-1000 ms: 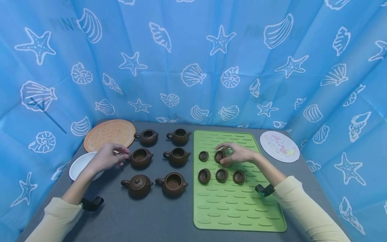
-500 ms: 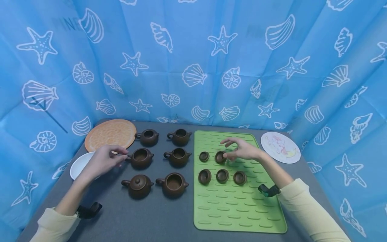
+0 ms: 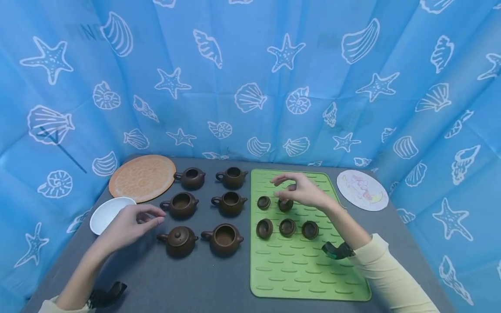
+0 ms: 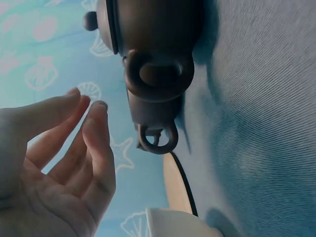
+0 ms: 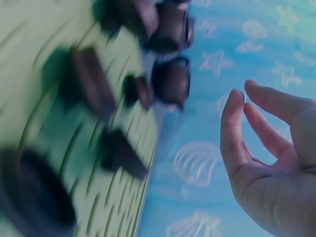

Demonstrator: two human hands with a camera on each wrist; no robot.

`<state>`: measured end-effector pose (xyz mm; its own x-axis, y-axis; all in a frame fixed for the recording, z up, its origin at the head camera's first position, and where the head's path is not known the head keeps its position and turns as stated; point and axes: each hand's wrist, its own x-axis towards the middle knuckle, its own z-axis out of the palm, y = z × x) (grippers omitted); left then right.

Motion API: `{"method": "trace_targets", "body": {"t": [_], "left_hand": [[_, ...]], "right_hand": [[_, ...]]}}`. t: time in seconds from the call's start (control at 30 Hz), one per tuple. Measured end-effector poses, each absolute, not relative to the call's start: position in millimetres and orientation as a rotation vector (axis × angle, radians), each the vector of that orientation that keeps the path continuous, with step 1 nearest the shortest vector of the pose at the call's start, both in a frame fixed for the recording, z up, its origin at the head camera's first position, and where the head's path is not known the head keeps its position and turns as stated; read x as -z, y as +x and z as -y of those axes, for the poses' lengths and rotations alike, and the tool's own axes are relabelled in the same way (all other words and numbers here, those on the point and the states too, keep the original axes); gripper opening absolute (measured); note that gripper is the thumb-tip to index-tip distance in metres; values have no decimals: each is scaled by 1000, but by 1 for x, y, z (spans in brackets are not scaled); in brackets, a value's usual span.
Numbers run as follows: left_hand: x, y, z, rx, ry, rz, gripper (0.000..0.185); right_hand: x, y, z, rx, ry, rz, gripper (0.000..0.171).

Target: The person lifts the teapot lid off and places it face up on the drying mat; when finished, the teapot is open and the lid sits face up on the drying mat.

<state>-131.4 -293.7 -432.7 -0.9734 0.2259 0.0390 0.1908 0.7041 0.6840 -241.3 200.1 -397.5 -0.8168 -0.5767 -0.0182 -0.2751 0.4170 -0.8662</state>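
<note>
My left hand (image 3: 131, 224) hovers beside the handles of the left teapots, fingers loosely bent with nothing between them. Nearest to it are a brown lidded teapot (image 3: 180, 243) and a lidless teapot (image 3: 189, 204) behind it. In the left wrist view, the thumb and fingertips stand apart from the lidded teapot's handle (image 4: 187, 74). Over the green mat (image 3: 309, 274) is my right hand (image 3: 303, 191), loosely curved and holding nothing. Below its fingers a small brown teapot lid (image 3: 285, 206) lies on the mat, partly covered by the hand. Beside it sits another lid (image 3: 264, 202).
Three more lids, among them a middle one (image 3: 287, 227), form a front row on the mat. Several lidless teapots, one of them front right (image 3: 225, 239), stand on the grey table. A white bowl (image 3: 107, 213), an orange round board (image 3: 142, 176) and a round picture mat (image 3: 362, 190) lie around.
My left hand has drawn back toward me from the middle left teapot's handle. My right hand has let go of the lid, risen and shifted left over it.
</note>
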Motion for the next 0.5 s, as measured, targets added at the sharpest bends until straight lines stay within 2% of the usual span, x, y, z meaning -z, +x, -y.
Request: {"method": "trace_targets", "body": {"t": [0.5], "left_hand": [[455,-96,293,-1172,184,-2784,23]], "right_hand": [[402,-222,-107,1403,-938,-2107,35]]}}
